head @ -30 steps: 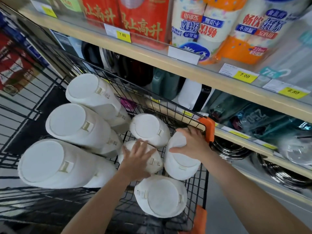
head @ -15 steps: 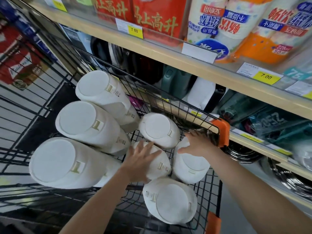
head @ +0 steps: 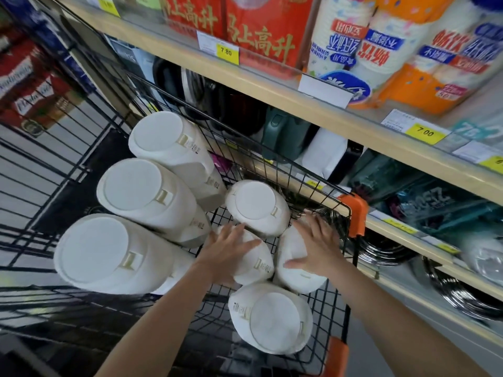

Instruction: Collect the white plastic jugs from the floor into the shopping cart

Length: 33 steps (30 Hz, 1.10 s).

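Beside you, right: wooden shelf [head: 272, 85], upper tier: red boxes with gold characters [head: 261, 36], paper-cup packs [head: 408, 50], yellow price tags [head: 228, 53] reading 7.80 and 7.00. Lower tier: green kettle [head: 285, 131], steel bowls [head: 381, 248].

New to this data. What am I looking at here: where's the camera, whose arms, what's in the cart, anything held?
There is no robot. A person wears one wide-angle camera on the head, looking forward and down, so the two bare arms entering from the bottom are theirs. The black wire shopping cart stands beside store shelves with yellow price tags. Seven white plastic jugs lie in the cart, three large ones on the left, four smaller on the right. The left hand rests with spread fingers on a middle small jug; the right hand lies flat on the jug next to it. Neither hand grips anything; they look to be settling the jugs in place.
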{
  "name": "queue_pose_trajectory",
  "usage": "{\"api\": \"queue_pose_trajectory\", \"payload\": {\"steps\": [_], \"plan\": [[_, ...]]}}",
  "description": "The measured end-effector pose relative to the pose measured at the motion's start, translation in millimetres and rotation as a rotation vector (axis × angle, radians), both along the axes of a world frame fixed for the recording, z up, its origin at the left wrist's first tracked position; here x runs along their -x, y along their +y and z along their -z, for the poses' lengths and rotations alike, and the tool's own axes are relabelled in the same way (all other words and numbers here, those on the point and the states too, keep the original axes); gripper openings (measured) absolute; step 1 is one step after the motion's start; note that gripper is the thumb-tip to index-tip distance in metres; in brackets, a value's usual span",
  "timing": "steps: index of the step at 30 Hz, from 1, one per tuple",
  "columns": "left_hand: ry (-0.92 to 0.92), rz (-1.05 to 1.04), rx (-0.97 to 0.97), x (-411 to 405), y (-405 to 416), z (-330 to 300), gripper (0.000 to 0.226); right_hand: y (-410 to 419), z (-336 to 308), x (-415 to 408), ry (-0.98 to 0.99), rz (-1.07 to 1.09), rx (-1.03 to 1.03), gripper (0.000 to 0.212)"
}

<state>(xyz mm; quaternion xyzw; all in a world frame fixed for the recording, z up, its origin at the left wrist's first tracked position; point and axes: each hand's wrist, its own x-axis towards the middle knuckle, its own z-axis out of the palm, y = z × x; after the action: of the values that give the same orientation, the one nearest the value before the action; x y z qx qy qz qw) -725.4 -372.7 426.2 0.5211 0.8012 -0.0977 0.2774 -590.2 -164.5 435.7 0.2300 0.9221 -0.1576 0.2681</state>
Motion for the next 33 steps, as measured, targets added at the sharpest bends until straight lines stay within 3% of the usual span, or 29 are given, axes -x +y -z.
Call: {"api": "queue_pose_trajectory", "payload": {"steps": [2,6,11,13,22,25,28,33], "plan": [[0.022,0.006,-0.004,-2.9,1.5,-4.3,0.11,1.3,-5.1,-7.9,0.004,0.013,0.034,0.117],[0.047,-0.048,0.008,-8.1,-5.4,4.9,0.114,-11.8,-4.7,-5.9,0.059,0.031,-0.031,0.115],[-0.055,-0.507,0.022,-3.6,-11.1,10.8,0.115,-34.2,6.8,-0.8,0.106,0.11,-0.1,0.112],[-0.044,-0.592,-0.021,-2.3,-11.1,10.2,0.115,-35.2,6.8,3.3,0.107,0.122,-0.113,0.111],[-0.015,-0.452,0.035,-2.2,-7.1,16.0,0.119,-10.8,-0.3,-5.7,0.014,0.025,-0.093,0.125],[0.04,-0.465,0.021,-5.1,0.1,20.4,0.117,-30.9,4.6,2.3,0.052,0.154,-0.147,0.123],[0.003,-0.496,0.047,-5.1,-1.7,22.1,0.122,-45.7,9.2,12.3,0.065,0.396,-0.076,0.124],[-0.033,-0.396,0.035,4.4,-12.6,0.2,0.118,-35.6,-4.1,6.7,-0.025,0.346,0.04,0.126]]}}
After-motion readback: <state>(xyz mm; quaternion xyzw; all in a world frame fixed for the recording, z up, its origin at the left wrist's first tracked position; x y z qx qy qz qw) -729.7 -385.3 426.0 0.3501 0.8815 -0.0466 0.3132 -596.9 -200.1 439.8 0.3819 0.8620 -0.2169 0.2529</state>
